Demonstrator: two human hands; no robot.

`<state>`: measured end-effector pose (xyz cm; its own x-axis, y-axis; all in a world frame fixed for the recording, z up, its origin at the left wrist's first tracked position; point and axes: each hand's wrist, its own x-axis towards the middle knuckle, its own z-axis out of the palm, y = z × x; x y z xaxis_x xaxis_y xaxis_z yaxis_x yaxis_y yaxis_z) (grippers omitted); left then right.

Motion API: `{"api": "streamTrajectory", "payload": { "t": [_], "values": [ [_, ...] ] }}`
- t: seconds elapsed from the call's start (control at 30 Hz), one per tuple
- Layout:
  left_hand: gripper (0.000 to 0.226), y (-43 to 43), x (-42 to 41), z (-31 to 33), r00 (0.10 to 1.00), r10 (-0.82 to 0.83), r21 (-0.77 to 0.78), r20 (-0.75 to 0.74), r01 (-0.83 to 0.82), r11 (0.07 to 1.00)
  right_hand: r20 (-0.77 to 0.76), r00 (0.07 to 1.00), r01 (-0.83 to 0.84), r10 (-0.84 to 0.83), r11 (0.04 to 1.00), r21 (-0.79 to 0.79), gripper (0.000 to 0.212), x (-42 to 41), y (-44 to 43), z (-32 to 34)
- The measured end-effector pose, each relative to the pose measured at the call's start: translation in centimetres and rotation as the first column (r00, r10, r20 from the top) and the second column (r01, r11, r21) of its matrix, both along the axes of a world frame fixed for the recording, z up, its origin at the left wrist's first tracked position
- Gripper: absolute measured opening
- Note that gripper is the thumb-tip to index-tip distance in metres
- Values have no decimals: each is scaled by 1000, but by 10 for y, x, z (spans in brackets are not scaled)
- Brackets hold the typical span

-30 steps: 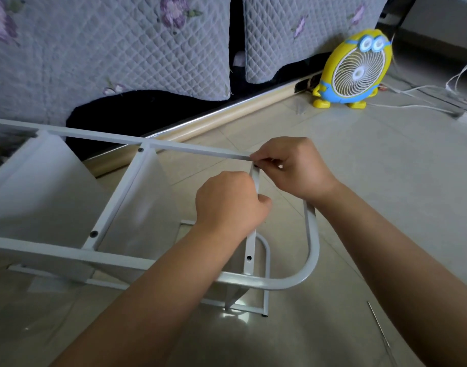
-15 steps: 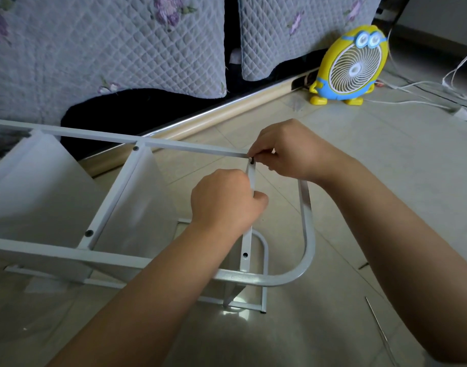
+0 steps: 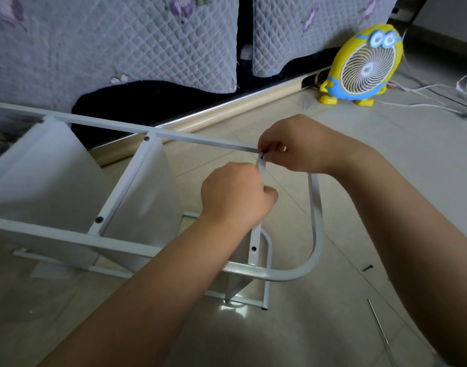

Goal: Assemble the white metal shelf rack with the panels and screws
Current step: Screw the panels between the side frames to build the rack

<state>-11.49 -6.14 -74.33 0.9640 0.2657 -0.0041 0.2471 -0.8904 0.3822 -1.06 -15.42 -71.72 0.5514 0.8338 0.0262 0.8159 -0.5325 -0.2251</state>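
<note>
The white metal rack lies on its side on the tiled floor, with two white panels fixed between its rails. My left hand grips the upper part of a white crossbar near the rack's curved end. My right hand pinches a small black screw at the joint where that crossbar meets the far rail. Black screw heads show at the neighbouring crossbar's ends.
A loose black screw and a thin metal rod lie on the floor to the right. A yellow cartoon fan with white cables stands at the back right. A quilted grey cover hangs behind the rack.
My right hand has shifted a little at the joint, its fingertips now pinching the screw at the hole. The left hand keeps its grip on the crossbar.
</note>
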Motion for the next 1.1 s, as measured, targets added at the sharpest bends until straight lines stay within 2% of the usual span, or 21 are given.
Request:
{"api": "streamTrajectory", "payload": {
  "t": [0.1, 0.33, 0.47, 0.67, 0.93, 1.03, 1.1],
  "values": [
    [42, 0, 0, 0, 1000, 2, -4, 1, -2, 1000, 52, 999, -19, 16, 998, 57, 18, 1, 1, 0],
    [39, -1, 1, -2, 1000, 0, -27, 19, 0, 1000, 194, 960, -210, 203, 978, 16, 20, 6, 1, 1],
    [39, -1, 1, -2, 999, -4, -13, 32, 4, 1000, 200, 943, -271, 267, 962, -9, 20, 3, 0, -4],
    [37, -1, 2, -2, 1000, -1, -13, 21, 1, 1000, 222, 948, -227, 228, 973, -31, 17, 9, -2, -8],
    [37, -1, 1, 0, 1000, 2, -12, 8, -2, 1000, 347, 917, -176, 195, 981, -84, 31, 4, 3, -16],
    [36, -1, 1, 0, 1000, 9, -21, -6, -9, 1000, 245, 964, -37, 102, 966, -255, 38, 4, 7, -12],
    [36, -1, 1, 0, 1000, 10, -28, -11, -11, 1000, 179, 982, -5, 52, 967, -254, 44, 5, 10, -12]
  ]
}}
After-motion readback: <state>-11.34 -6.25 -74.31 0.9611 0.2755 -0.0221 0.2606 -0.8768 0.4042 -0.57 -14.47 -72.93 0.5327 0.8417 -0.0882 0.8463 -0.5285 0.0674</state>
